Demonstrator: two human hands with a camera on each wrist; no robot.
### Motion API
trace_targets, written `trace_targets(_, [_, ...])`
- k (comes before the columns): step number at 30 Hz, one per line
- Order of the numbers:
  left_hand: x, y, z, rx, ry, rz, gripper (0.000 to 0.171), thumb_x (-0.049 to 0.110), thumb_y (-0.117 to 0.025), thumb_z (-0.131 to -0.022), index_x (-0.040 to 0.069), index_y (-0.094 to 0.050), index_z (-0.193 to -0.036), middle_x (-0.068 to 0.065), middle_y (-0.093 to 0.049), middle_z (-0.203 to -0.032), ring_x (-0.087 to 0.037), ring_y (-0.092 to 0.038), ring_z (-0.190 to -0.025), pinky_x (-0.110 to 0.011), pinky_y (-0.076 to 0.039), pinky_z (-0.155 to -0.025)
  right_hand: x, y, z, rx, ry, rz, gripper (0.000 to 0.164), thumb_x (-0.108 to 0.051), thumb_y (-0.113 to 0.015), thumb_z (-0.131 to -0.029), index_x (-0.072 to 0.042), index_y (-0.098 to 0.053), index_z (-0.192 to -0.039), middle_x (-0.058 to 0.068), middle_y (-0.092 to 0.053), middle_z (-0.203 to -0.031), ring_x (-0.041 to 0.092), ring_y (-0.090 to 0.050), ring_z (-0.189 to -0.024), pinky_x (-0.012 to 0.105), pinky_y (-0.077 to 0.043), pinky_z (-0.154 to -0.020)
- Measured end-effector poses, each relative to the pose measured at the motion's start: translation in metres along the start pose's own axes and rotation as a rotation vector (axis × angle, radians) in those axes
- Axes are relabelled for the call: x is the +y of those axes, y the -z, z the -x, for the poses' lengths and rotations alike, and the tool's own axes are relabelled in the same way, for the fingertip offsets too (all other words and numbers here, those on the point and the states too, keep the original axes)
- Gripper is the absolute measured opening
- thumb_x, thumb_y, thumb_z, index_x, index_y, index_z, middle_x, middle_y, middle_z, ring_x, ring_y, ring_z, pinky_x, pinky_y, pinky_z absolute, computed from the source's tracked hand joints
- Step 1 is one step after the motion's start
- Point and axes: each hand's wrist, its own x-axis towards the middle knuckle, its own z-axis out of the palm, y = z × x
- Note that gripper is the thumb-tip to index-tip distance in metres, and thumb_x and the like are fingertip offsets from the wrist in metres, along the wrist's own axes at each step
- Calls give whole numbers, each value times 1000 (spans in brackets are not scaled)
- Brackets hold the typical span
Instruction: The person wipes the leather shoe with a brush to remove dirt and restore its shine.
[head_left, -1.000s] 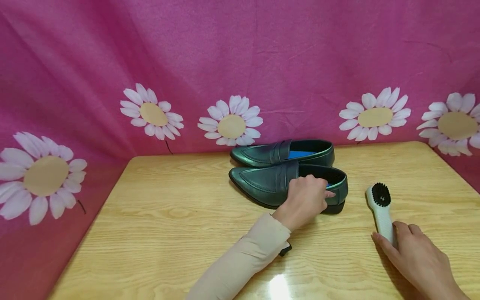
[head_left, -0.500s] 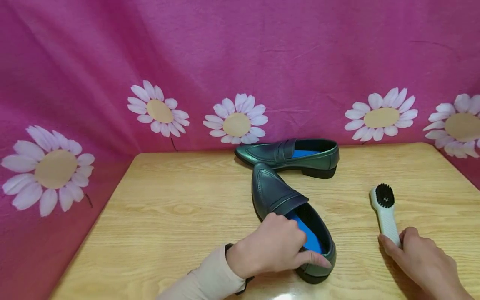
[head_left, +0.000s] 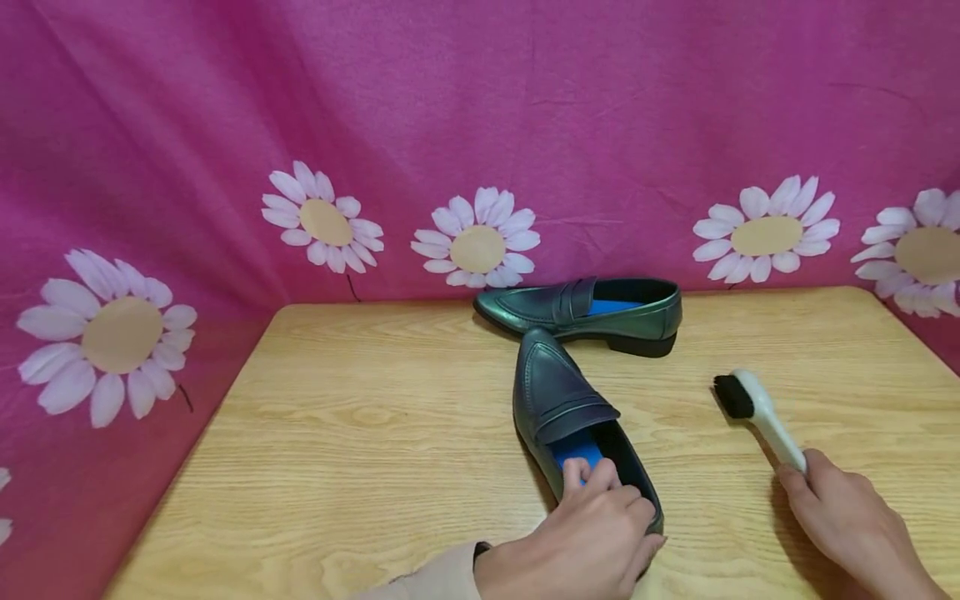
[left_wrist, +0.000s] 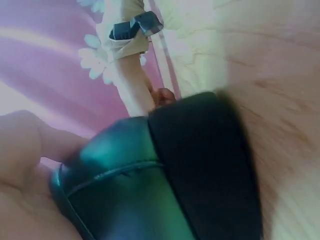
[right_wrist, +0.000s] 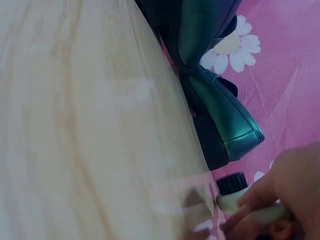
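Observation:
A dark green loafer [head_left: 558, 379] with a blue insole stands at an angle on the wooden table, toe pointing away. My left hand [head_left: 577, 542] grips it at the heel end, some fingers over the opening and the thumb by the back. The left wrist view shows the shoe's black heel block [left_wrist: 205, 170] and green back close up. In my right hand [head_left: 851, 517] is a white-handled shoe brush [head_left: 768, 421], held by the handle's end with its black bristles turned left. The matching loafer [head_left: 525, 308] lies sideways-on behind, near the toe of the first.
The wooden table [head_left: 360, 417] has its back edge against a pink curtain [head_left: 600, 125] printed with white daisies. The curtain also runs along the left side and shows at the far right.
My left hand has drawn the near loafer toward me from beside its mate and turned its toe away. My right hand has turned the brush, so the bristles face left instead of up.

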Motion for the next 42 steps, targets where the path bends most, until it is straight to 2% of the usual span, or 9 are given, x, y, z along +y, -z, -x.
trace_targets(6, [-17,20,17,-59,-111,184,4,19,-64,-92,18,-66,-96,14,-52,-82,-6,-31,-79,-32,-17,-76,-7,1,4,141,50,-80,42,-35,-24,-104,3,-44,-102,5,-36,-65,18,-35,-52,32,-29,-45])
trace_targets(8, [-22,28,23,-74,-120,238,16,10,-68,-87,18,-64,-101,14,-54,-88,-4,-34,-85,-29,-20,-79,-10,4,6,192,41,-87,43,-36,-25,-104,3,-44,-101,5,-37,-64,19,-35,-52,32,-29,-44])
trace_targets(11, [-28,35,31,-6,-137,352,23,1,-65,-86,16,-63,-104,12,-60,-97,-3,-41,-95,-27,-24,-87,-14,7,10,316,23,-75,40,-34,-28,-104,3,-43,-101,7,-38,-64,21,-36,-51,33,-27,-45])
trace_targets(16, [-50,29,38,241,-141,655,12,4,-53,-96,10,-63,-99,3,-61,-95,-8,-47,-99,-30,-31,-92,-21,12,16,512,25,-106,37,-28,-35,-103,7,-44,-110,12,-45,-65,25,-42,-53,35,-28,-46])
trace_targets(22, [-84,3,35,523,15,1063,21,6,-49,-99,8,-48,-78,-4,-44,-74,-12,-44,-73,-25,-37,-67,-24,11,22,525,95,-160,37,-20,-40,-102,8,-42,-126,18,-54,-76,20,-44,-57,30,-30,-47])
trace_targets(26, [-99,-12,29,672,162,1116,33,6,-49,-99,7,-40,-67,0,-34,-65,-10,-37,-62,-24,-31,-59,-30,5,23,526,216,-196,34,-15,-42,-102,5,-42,-130,11,-55,-77,6,-40,-55,25,-29,-46])
trace_targets(32, [-124,-21,27,670,407,1376,39,13,-48,-99,7,-37,-62,2,-37,-65,-9,-37,-58,-20,-32,-53,-34,-1,20,538,441,-216,46,0,-50,-96,-6,-42,-141,-6,-52,-77,1,-41,-61,20,-27,-53])
trace_targets(37, [-146,-23,31,677,570,1572,36,13,-50,-96,10,-40,-62,1,-49,-71,-7,-45,-59,-19,-38,-50,-40,-1,26,493,365,-207,54,-9,-50,-98,-17,-35,-150,2,-41,-69,5,-34,-57,25,-25,-53])
trace_targets(42, [-165,-21,31,736,671,1608,33,11,-50,-95,12,-45,-63,3,-49,-68,-6,-45,-57,-19,-39,-51,-45,1,32,447,326,-295,47,-16,-40,-104,-24,-34,-150,-3,-43,-71,8,-34,-53,29,-24,-48])
